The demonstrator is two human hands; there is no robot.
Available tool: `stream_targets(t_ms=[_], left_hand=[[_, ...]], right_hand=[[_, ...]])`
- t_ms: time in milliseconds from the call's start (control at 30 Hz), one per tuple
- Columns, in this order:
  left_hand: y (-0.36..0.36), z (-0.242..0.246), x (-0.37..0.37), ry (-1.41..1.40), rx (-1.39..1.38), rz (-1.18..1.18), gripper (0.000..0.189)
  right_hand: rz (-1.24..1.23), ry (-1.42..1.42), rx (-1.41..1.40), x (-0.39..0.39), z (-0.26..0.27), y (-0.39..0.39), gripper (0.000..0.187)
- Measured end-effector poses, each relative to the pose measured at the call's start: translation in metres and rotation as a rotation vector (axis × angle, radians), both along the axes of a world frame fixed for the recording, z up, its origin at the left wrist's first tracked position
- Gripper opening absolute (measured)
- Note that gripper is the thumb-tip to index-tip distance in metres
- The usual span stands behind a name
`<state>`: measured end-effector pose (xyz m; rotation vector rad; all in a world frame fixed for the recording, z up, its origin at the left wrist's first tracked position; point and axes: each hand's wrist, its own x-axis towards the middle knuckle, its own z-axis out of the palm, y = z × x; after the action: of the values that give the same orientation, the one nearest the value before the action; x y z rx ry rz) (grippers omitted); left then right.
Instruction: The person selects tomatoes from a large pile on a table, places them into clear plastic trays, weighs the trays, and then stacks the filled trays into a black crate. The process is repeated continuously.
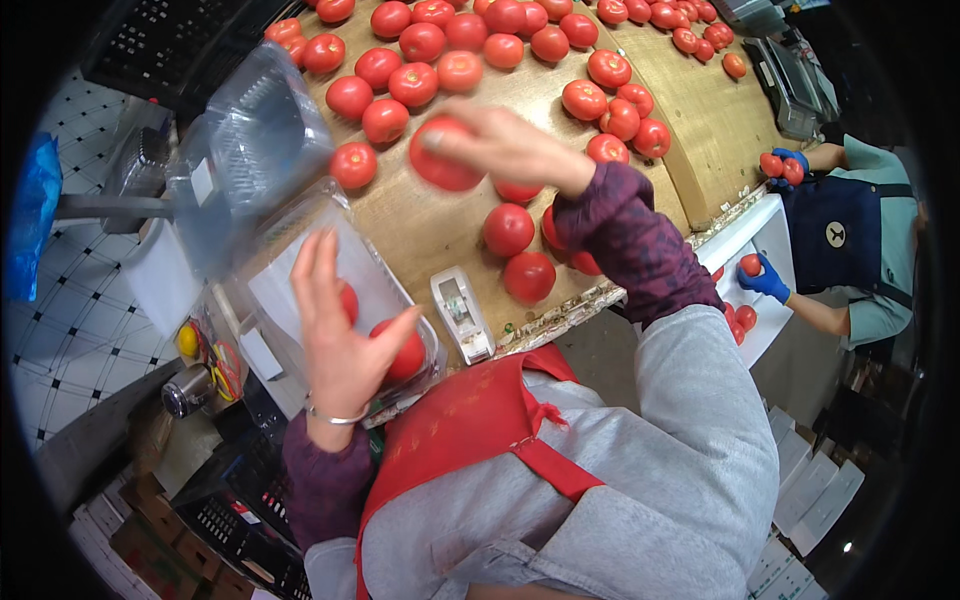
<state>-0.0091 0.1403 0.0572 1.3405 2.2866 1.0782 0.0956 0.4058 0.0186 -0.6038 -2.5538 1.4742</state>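
Observation:
My right hand (487, 142), a little blurred, holds a red tomato (442, 159) above the wooden table (397, 225). My left hand (337, 322) is spread over a clear plastic tray (420, 315) with a white liner. Two tomatoes show in that tray: one (401, 351) below my thumb, another (348, 301) partly hidden behind my fingers. Nothing shows in the left hand's grasp. Right of the tray lies a white tape dispenser (463, 315). Loose tomatoes (508, 229) sit near the table's front edge, some partly hidden by my right sleeve.
Many tomatoes (413, 84) cover the far side. Clear plastic trays (262, 135) are stacked at the left, below a black crate (180, 45). A scale (787, 82) stands far right. A co-worker in blue gloves (765, 281) holds tomatoes over a white bin (776, 225).

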Motion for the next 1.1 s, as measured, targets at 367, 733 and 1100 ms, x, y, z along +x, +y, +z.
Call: stream_targets(t_ms=[367, 733, 1100], left_hand=[[-0.082, -0.001, -0.098, -1.045, 0.49, 0.288, 0.068], [-0.071, -0.031, -0.102, 0.324, 0.122, 0.122, 0.066], [-0.057, -0.07, -0.126, 0.527, -0.161, -0.022, 0.066]], right_hand=[[-0.097, 0.006, -0.165, 0.004, 0.02, -0.074, 0.035], [0.21, 0.066, 0.402, -0.074, -0.026, -0.219, 0.06], [0.063, 0.332, 0.192, -0.038, -0.044, -0.203, 0.041]])
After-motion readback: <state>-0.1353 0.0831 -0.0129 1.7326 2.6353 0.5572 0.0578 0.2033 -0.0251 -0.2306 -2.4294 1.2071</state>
